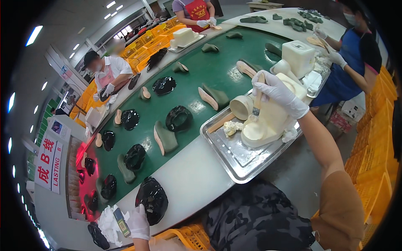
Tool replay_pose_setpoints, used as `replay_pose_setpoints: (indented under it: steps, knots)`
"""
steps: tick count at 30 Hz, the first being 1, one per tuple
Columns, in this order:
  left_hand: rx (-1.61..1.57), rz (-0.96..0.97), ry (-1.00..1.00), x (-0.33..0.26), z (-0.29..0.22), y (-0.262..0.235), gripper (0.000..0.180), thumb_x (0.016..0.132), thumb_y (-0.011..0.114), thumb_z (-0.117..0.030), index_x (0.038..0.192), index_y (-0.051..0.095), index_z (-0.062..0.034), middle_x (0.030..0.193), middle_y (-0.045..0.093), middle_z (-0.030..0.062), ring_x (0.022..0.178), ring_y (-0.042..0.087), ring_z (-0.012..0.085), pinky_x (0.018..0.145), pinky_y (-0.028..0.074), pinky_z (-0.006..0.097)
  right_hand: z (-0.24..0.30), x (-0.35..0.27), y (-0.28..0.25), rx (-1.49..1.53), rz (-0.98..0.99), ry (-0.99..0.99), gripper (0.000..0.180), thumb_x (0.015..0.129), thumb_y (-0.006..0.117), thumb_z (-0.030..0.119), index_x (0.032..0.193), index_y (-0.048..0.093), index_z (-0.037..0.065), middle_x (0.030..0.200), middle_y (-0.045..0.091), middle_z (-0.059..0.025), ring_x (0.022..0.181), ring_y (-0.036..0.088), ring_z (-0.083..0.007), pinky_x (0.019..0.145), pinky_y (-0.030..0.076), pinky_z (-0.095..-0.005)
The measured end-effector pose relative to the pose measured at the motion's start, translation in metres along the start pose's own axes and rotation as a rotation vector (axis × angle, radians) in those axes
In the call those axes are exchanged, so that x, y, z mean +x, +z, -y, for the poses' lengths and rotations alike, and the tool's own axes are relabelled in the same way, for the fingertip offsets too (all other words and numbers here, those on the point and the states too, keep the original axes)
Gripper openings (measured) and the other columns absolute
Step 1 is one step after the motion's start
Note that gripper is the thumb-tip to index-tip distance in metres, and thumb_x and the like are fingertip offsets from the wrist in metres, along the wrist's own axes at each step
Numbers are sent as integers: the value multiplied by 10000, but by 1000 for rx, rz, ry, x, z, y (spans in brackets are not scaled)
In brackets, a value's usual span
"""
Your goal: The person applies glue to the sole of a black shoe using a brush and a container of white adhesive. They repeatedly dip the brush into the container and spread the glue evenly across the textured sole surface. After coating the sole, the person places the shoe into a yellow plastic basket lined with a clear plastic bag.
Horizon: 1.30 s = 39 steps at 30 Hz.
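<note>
A rectangular silver metal tray (234, 161) sits on the white desk (197, 171) beside the broad green belt (247, 47). Above the tray, the gloved right hand (282, 94) has its grip closed around a flat wooden-handled brush (258, 94), its bristles at the round mouth of a squat cream plastic container (278, 115) standing in the tray. Also in the tray are a round cream cup (242, 107), a wooden stick (219, 123) and a crumpled whitish lump (231, 128).

Well to the tray's left, near the desk's edge, the gloved left hand (138, 221) has its fingers partly bent against a glossy black rounded piece (151, 201); I cannot tell whether its grip clasps the piece or only touches it. Just beside that hand is a narrow grey slab (122, 222) bearing a yellow-green label, its print too small to read.

Far left of the tray, past the belt, a white sign panel (49, 163) carries bold red characters and letters, with a smaller printed poster (58, 129) above. Beyond the tray, across the belt, a co-worker's red apron (196, 14) shows yellow lettering and an emblem.
</note>
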<state>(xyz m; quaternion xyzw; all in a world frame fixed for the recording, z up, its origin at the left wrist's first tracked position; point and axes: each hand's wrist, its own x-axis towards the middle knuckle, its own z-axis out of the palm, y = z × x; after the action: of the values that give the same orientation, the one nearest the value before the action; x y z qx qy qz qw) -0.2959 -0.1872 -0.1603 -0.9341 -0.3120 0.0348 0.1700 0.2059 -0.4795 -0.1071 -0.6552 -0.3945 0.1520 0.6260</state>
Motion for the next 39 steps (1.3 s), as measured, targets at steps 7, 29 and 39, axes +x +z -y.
replay_pose_setpoints:
  steps: [7,29,39]
  knots:
    - [70,-172,-64,-11,-9,1,453,670,606,-72,1117,534,-82,869,555,108,831,517,312,679,465,396,1,-2,3,11,-24,-4,114,897,516,198,950,489,101,733,572,14,531,463,-10,486,389,-147]
    - [-1344,-528,-266,8,-46,-34,443,796,603,-207,1099,481,93,835,510,107,653,498,159,738,439,309,-27,-79,61,-556,-101,-438,149,789,601,62,935,569,65,808,614,-83,737,610,-226,664,485,-277]
    - [-2251,264,204,78,-154,-61,330,873,353,6,1184,398,106,657,330,21,552,294,110,529,326,261,-45,-83,59,-167,-57,-249,103,871,519,74,968,550,54,866,596,-35,777,575,-117,693,472,-242]
